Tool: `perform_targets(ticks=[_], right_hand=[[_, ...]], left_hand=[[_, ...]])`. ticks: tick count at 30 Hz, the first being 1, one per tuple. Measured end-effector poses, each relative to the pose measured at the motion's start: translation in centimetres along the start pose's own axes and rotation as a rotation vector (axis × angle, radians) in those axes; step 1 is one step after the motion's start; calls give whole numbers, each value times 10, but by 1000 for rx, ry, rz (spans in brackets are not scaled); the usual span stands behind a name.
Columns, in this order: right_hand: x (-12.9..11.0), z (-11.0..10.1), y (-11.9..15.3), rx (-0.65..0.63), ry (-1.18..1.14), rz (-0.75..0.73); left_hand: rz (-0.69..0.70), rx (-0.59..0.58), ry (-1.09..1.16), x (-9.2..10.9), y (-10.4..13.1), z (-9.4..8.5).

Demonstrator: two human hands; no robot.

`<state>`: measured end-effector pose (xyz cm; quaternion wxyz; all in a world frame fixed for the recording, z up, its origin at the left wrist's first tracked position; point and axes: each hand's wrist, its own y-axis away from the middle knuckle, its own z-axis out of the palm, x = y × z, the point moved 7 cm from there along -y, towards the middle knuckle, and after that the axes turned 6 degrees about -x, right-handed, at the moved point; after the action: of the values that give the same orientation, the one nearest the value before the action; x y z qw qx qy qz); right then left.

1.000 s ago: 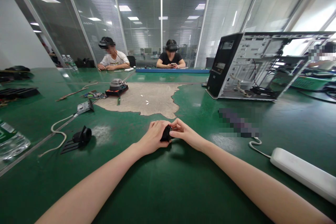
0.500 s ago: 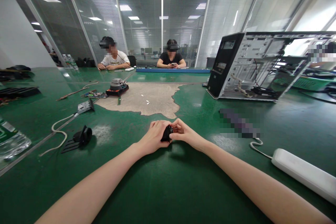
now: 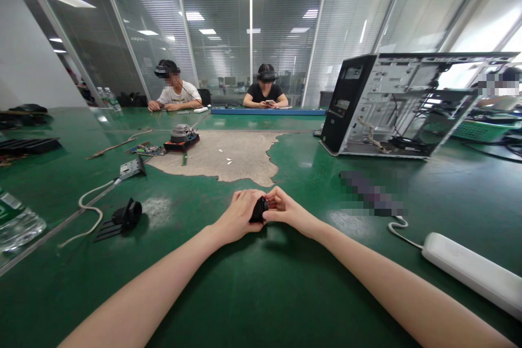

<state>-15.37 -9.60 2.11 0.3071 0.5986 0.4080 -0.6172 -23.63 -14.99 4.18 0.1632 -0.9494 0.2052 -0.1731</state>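
Observation:
A small black part (image 3: 258, 210), its kind hard to make out, is held between my two hands just above the green table (image 3: 253, 288). My left hand (image 3: 238, 212) wraps round it from the left, fingers over its far side and thumb beneath. From the right, the thumb and fingertips of my right hand (image 3: 285, 213) pinch its edge. Much of the part is hidden behind my fingers. To the left lies a black plastic piece with a round opening and prongs (image 3: 124, 217). A metal bracket (image 3: 131, 167) with a pale cable is beyond that piece.
An opened computer case (image 3: 379, 109) stands at the right. A white power strip (image 3: 468, 269) and a blurred dark object (image 3: 371, 193) lie nearer. Left are a water bottle (image 3: 18, 220), a circuit board (image 3: 147, 149) and a cooler-like part (image 3: 182, 137). Two people (image 3: 266, 89) sit across.
The view has tilted up very slightly. My right fingers have shifted a little at the black part's edge, while my left hand keeps its hold.

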Motion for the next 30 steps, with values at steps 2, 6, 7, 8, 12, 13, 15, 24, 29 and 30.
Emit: perform_targets(ticks=[2, 6, 7, 8, 12, 13, 15, 24, 29, 30], right_hand=[[1, -1, -1, 38, 9, 5], [6, -5, -2, 106, 51, 26], [6, -5, -2, 108, 60, 32], [5, -5, -2, 99, 61, 36], [0, 0, 0, 1, 5, 28], [-1, 1, 1, -15, -7, 25], [-3, 1, 1, -15, -15, 17], [8, -8, -3, 113, 63, 32], [2, -3, -1, 28, 12, 30], [0, -2, 0, 6, -6, 26]], left_hand=[[-1, 1, 0, 0, 0, 0], [-7, 5, 2, 1, 0, 0], [-8, 5, 3, 1, 0, 0], [-9, 4, 3, 1, 0, 0], [-8, -7, 5, 1, 0, 0], [-8, -7, 6, 1, 0, 0], [-7, -3, 8, 1, 0, 0], [-8, -2, -2, 1, 0, -1], [-4, -3, 3, 0, 0, 0], [-5, -3, 6, 0, 0, 0]])
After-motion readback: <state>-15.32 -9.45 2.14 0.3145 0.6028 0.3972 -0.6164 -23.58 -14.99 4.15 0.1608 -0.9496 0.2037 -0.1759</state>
